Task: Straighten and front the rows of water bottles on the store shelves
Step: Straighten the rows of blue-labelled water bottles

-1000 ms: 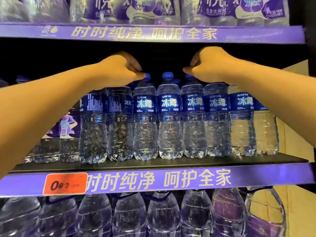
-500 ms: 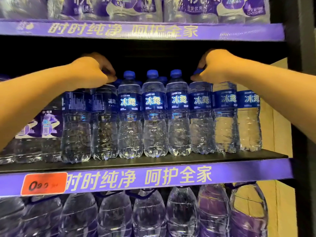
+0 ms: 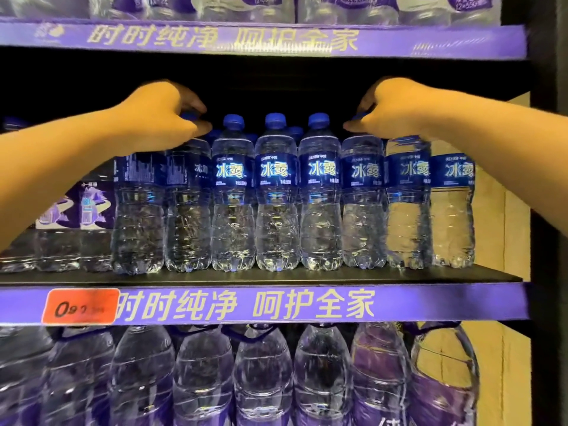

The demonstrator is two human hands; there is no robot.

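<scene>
Blue-capped water bottles (image 3: 276, 192) stand in a front row along the middle shelf (image 3: 276, 276), across the centre of the frame, their dark blue labels mostly facing outward. The two bottles at the left end of that row are turned so their labels show small print rather than the logo. More blue caps show behind the front row, between the necks.

At centre left, the left hand (image 3: 159, 118) reaches in over the row and curls its fingers and thumb around the cap of the second bottle from the left (image 3: 187, 204), gripping it at the top. At centre right, the right hand (image 3: 390, 109) curls in the same way around the cap of the sixth bottle from the left (image 3: 362, 201), thumb tip just beside the neck. Three bottles stand untouched between the two hands, caps bare.

Left of the row, at mid-left of the frame, purple-labelled bottles (image 3: 92, 210) stand on the same shelf, partly hidden by the left forearm. A purple shelf strip (image 3: 430, 302) with pale printed characters runs along the shelf front, and an orange price tag (image 3: 80, 306) sits on it at lower left; its digits are blurred. Large clear water jugs (image 3: 261, 373) with purple handles fill the lower shelf. Along the top edge of the frame, shrink-wrapped bottle packs (image 3: 246, 7) rest above another purple strip (image 3: 461, 43).
</scene>
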